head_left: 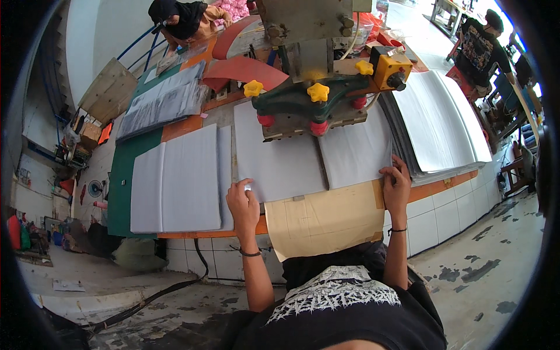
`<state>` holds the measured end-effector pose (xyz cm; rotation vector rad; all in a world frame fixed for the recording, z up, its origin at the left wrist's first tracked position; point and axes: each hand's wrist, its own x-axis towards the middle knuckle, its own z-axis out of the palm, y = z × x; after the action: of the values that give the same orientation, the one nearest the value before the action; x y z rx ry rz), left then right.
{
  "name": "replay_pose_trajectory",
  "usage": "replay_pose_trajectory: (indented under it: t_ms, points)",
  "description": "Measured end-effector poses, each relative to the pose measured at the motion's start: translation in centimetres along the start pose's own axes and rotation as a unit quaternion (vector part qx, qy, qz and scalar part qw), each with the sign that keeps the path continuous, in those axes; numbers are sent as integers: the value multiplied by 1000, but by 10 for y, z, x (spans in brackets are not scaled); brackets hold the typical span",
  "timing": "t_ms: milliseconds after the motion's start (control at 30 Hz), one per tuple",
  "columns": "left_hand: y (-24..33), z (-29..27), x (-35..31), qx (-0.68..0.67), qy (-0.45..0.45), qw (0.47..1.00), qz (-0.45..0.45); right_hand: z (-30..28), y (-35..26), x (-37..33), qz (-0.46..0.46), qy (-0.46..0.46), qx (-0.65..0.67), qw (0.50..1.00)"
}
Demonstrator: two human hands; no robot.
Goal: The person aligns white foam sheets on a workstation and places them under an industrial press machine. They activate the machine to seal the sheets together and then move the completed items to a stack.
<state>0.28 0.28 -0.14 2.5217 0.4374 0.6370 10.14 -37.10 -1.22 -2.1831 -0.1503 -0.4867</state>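
A wide white sheet (283,166) lies flat beneath the head of a dark green press (312,99) with yellow star knobs. A dark narrow strip or gap runs front to back through the sheet's middle. My left hand (242,207) is closed at the sheet's front left corner, thumb and fingers pinching its edge. On the opposite side, my right hand (398,185) grips the right edge between thumb and fingers. Between my forearms, a tan card (326,220) with drawn lines hangs over the table's front edge.
To the left sits a stack of white sheets (189,184) on a green mat (121,204). A thicker stack (440,125) stands at the right. Plastic-covered sheets (163,99) and red curved pieces (248,73) lie behind. One person (181,26) works at the far left, another (481,52) far right.
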Motion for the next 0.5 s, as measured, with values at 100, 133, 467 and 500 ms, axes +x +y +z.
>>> replay_pose_trajectory:
  t_ms: [100,133,467,500]
  points:
    - [3,0,0,5,8,1000,2,0,-1,0,5,1,5,1000]
    - [3,-1,0,12,11,1000,5,0,-2,0,1,2,0,1000]
    - [4,0,-1,7,22,1000,7,0,2,0,0,-3,4,1000]
    - [4,0,-1,8,22,1000,8,0,2,0,-1,-2,-2,1000]
